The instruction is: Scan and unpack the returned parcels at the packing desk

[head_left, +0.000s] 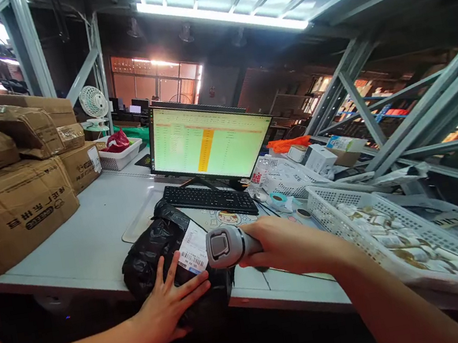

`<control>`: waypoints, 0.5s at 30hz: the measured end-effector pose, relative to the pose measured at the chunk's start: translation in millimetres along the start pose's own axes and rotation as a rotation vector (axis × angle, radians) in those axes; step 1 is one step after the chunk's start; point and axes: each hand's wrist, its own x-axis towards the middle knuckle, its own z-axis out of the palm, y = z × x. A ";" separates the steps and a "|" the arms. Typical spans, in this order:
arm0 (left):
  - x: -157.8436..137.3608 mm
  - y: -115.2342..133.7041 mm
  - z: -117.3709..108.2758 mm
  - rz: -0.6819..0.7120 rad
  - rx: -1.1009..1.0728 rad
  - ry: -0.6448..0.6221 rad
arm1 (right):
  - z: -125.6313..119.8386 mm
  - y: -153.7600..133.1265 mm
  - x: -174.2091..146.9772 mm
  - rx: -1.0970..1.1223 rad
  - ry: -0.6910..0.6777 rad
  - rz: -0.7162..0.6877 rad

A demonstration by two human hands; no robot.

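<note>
Head view: left hand (168, 307) flat, fingers wide, on black parcel (154, 248); right hand (284, 241) fingers holding scanner (224, 246) before keyboard (209, 198).

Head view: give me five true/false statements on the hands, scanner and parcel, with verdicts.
1. The right hand grips a handheld scanner. True.
2. The left hand lies flat on a black plastic parcel. True.
3. The parcel carries no label. False: a white barcode label sits on it, just beside the scanner's head.
4. The monitor is switched off. False: it shows a green table with an orange column.
5. Cardboard boxes are stacked at the left of the table. True.
</note>
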 end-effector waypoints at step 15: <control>1.6 -88.9 -20.2 -0.489 -0.652 0.579 | 158.8 183.3 59.4 0.079 0.179 0.760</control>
